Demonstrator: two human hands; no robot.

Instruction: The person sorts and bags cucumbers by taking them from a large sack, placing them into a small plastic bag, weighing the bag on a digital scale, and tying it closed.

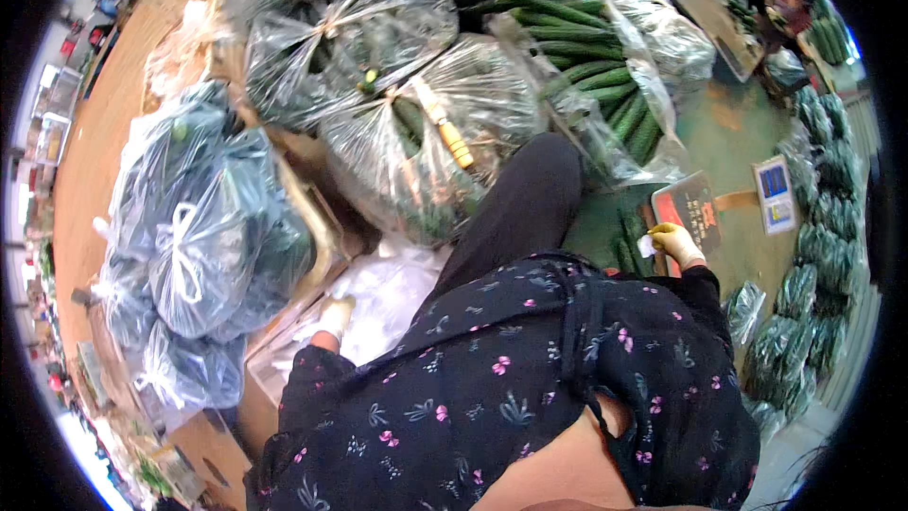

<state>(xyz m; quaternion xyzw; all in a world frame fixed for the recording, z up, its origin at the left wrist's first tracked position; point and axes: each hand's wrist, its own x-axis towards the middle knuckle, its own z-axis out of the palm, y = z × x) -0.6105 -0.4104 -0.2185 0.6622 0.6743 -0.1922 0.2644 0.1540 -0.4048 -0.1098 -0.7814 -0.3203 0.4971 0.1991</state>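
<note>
Cucumbers (631,238), dark green and only partly in view, lie just left of the right hand (677,244), their long axis running roughly away from the body; that hand is plainly the nearer one, with the left hand (337,312) well apart across the lap. The right grip is drawn together, its thumb and fingers seeming to pinch a small white scrap (647,246) (too small to tell what it is made of) on the side toward the cucumbers. Just beyond this hand sits a reddish-grey plate (689,208), with a display panel (776,194) to its right. The left hand, in a pale glove, is at the white plastic film (390,286); its fingers are blurred, so I cannot tell whether that grip is spread or closed. Farther forward, an open bag (668,163) holds more cucumbers.
</note>
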